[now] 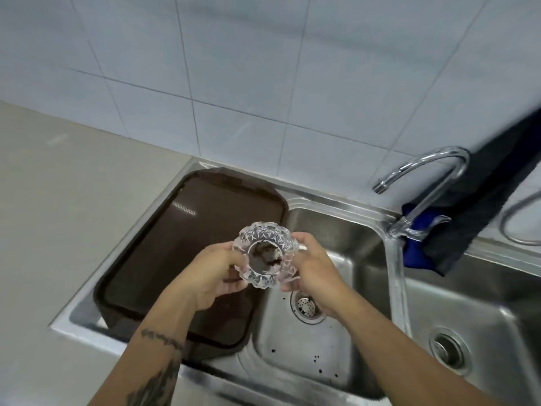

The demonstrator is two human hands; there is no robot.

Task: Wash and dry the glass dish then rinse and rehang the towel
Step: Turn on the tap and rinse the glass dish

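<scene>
A cut-glass dish with a scalloped rim is held above the left sink basin, tilted so its round middle faces me, with dark residue on it. My left hand grips its left side. My right hand grips its right side. A dark towel hangs at the right, behind the tap, with a blue cloth at its lower end.
A brown tray leans in the left part of the basin. The chrome tap arches over the divider; no water runs from it. A second basin lies at the right. Beige counter spreads left, tiled wall behind.
</scene>
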